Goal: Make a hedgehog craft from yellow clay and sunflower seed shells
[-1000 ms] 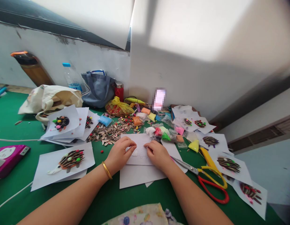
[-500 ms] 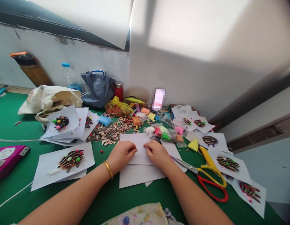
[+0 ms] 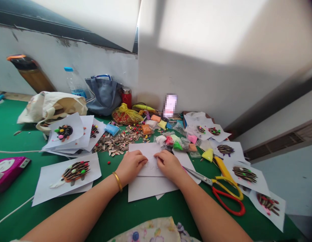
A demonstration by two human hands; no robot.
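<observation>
Both my hands rest on a white sheet of paper (image 3: 148, 152) in the middle of the green table (image 3: 115, 215). My left hand (image 3: 131, 165), with a gold bangle on its wrist, has its fingers curled and pressed onto the sheet. My right hand (image 3: 169, 164) is also curled, fingertips pinched down on the paper close to the left hand's. What lies under the fingertips is hidden. More white sheets (image 3: 145, 189) lie beneath.
Sunflower seeds (image 3: 115, 143) and small bags of coloured clay (image 3: 176, 141) lie just beyond the hands. Scissors (image 3: 221, 193) with red and yellow handles lie at the right. Finished seed hedgehog sheets (image 3: 72, 171) surround. Bags, a bottle and a red flask (image 3: 127, 97) line the wall.
The hands have drawn slightly closer together on the sheet, the left fingers curling tighter. The view shifted a little; nothing else moved.
</observation>
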